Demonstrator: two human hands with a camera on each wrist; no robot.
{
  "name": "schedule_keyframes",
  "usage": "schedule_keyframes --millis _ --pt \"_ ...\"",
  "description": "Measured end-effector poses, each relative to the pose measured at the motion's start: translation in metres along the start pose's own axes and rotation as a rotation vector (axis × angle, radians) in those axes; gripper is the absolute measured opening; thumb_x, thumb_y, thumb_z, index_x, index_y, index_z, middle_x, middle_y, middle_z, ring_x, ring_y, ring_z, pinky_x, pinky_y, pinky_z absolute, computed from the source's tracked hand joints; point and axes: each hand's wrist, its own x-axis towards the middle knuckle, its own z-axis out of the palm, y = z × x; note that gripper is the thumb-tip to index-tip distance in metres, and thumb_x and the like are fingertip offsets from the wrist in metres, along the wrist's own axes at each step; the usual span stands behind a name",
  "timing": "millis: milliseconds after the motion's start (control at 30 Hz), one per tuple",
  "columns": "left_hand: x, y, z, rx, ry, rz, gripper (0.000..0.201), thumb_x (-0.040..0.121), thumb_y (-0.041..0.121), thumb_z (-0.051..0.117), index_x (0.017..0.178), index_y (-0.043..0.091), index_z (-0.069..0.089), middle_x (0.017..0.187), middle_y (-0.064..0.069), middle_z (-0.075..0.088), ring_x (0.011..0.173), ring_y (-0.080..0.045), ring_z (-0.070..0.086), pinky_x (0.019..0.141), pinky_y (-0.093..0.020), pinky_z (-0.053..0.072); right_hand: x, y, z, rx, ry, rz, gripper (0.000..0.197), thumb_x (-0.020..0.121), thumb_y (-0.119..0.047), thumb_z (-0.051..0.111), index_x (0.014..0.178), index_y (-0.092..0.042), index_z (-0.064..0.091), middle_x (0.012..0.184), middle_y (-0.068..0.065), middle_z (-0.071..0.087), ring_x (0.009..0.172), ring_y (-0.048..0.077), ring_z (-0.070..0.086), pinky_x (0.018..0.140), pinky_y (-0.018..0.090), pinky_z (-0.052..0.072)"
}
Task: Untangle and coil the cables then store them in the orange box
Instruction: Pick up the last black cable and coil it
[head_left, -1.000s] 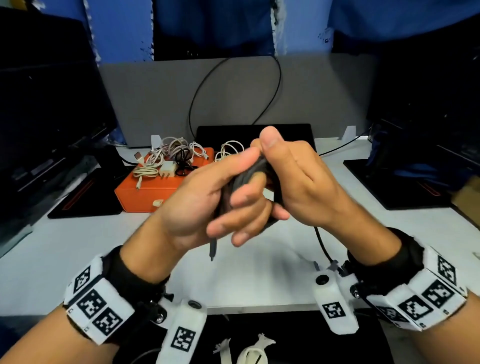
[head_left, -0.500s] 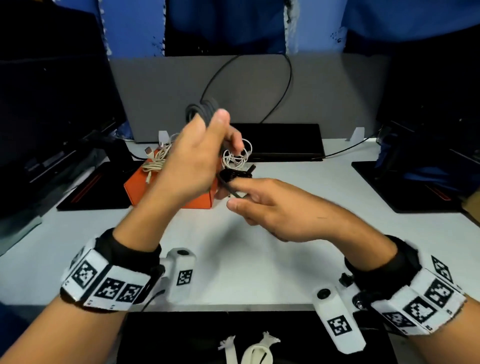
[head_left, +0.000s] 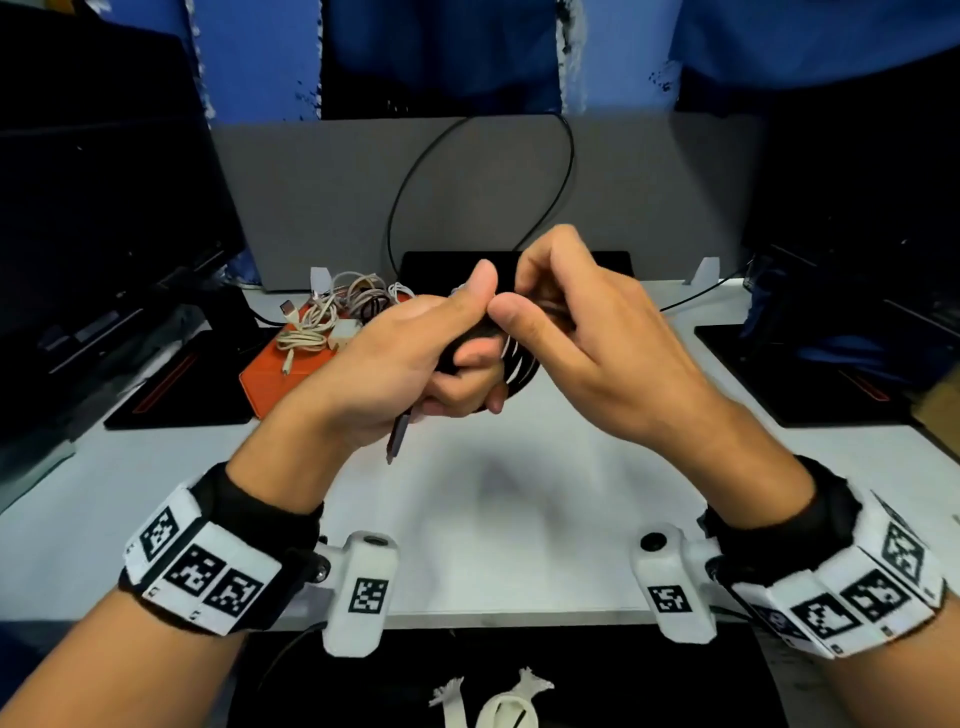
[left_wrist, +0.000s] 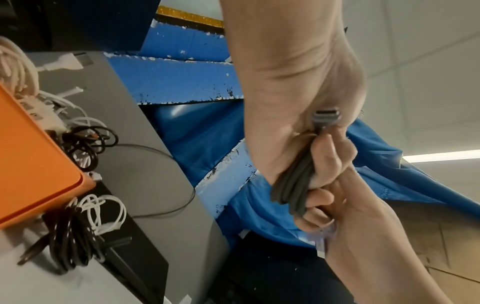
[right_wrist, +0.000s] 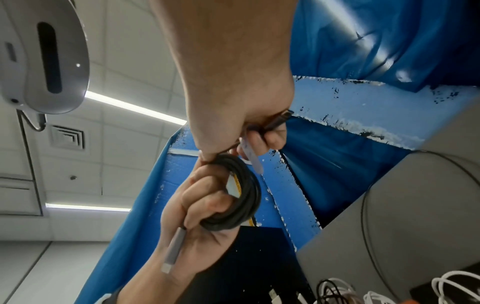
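Note:
A dark grey cable (head_left: 521, 365) is wound into a small coil (right_wrist: 246, 195). My left hand (head_left: 457, 364) grips the coil (left_wrist: 293, 185) in its curled fingers, and one grey plug (head_left: 396, 441) hangs below the fist. My right hand (head_left: 524, 306) pinches the cable's other plug end (right_wrist: 278, 121) just above the coil, thumb against my left thumb. The orange box (head_left: 265, 382) lies closed behind my left hand, with beige and white cables (head_left: 311, 327) and a thin black one (head_left: 371, 309) piled on its lid.
A black coil (left_wrist: 67, 236) and a white coil (left_wrist: 103, 211) lie on the white table (head_left: 519, 519) beside the box (left_wrist: 31, 154). Dark monitors stand left and right. A grey partition (head_left: 649, 197) with a looping black wire closes the back.
My left hand has come down from above the box with the coil. My right hand has risen to meet it, and both now work the cable at the centre.

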Motion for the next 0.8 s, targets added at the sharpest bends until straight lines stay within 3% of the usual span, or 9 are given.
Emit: schedule_keyframes --millis 100,200,233,333,433,533,667,800 --pt "-0.001 -0.005 -0.002 -0.108 -0.108 0.051 0.064 0.094 0.066 0.052 0.062 0.017 0.027 0.043 0.003 0.018 0.038 -0.014 0.021 0.066 -0.026 0.047 -0.002 -0.003 0.003 -0.044 -0.081 -0.016 0.049 0.098 -0.067 0.024 0.108 -0.030 0.055 0.099 -0.014 0.053 0.086 0.011 0.060 0.068 0.035 0.050" --pt "-0.001 -0.009 -0.007 -0.165 -0.148 0.051 0.065 0.091 0.062 0.059 0.061 0.016 0.026 0.042 0.005 0.017 0.033 -0.013 0.024 0.066 -0.028 0.049 -0.002 -0.004 0.002 -0.022 -0.134 0.004 0.055 0.095 -0.071 0.024 0.103 -0.029 0.058 0.100 -0.014 0.049 0.089 0.009 0.060 0.069 0.033 0.053" --pt "-0.001 -0.009 -0.008 -0.193 -0.161 0.039 0.060 0.092 0.061 0.060 0.061 0.019 0.030 0.041 0.006 0.018 0.032 -0.011 0.028 0.067 -0.029 0.050 -0.001 -0.005 0.002 0.001 -0.148 0.014 0.054 0.095 -0.071 0.026 0.099 -0.028 0.057 0.099 -0.014 0.049 0.088 0.010 0.061 0.068 0.034 0.054" --pt "-0.003 -0.005 -0.008 -0.246 -0.168 0.006 0.049 0.090 0.060 0.063 0.061 0.024 0.048 0.041 0.007 0.020 0.034 -0.009 0.041 0.074 -0.029 0.053 -0.002 -0.007 0.002 0.176 -0.172 0.076 0.048 0.099 -0.062 0.039 0.093 -0.018 0.057 0.089 -0.010 0.059 0.076 0.011 0.066 0.048 0.033 0.058" --pt "-0.001 0.003 -0.002 -0.163 0.046 0.000 0.048 0.089 0.061 0.060 0.066 0.019 0.056 0.043 0.008 0.027 0.042 -0.016 0.047 0.081 -0.034 0.051 -0.002 -0.010 0.005 0.309 -0.083 0.166 0.039 0.105 -0.046 0.049 0.088 -0.013 0.058 0.070 -0.008 0.066 0.064 0.006 0.066 0.043 0.036 0.057" --pt "0.004 0.009 0.010 0.007 0.334 0.056 0.049 0.090 0.057 0.053 0.070 0.012 0.054 0.043 0.002 0.040 0.052 -0.025 0.049 0.075 -0.040 0.044 -0.001 -0.014 0.011 0.396 0.013 0.249 0.036 0.105 -0.045 0.049 0.085 -0.016 0.058 0.062 -0.013 0.063 0.060 0.003 0.061 0.042 0.038 0.054" --pt "0.002 0.012 0.006 0.115 0.431 0.059 0.049 0.088 0.058 0.054 0.065 0.015 0.052 0.046 -0.006 0.043 0.042 -0.019 0.041 0.056 -0.028 0.041 -0.002 -0.021 0.016 0.631 -0.089 0.316 0.035 0.107 -0.045 0.042 0.094 -0.017 0.058 0.069 -0.005 0.064 0.053 0.001 0.055 0.043 0.030 0.051" --pt "0.002 0.012 0.003 0.205 0.450 0.055 0.052 0.093 0.059 0.052 0.066 0.014 0.055 0.052 -0.007 0.046 0.048 -0.018 0.047 0.055 -0.024 0.044 -0.001 -0.021 0.014 0.665 -0.128 0.321 0.037 0.109 -0.041 0.039 0.097 -0.010 0.056 0.061 -0.007 0.055 0.049 0.001 0.051 0.043 0.026 0.047"
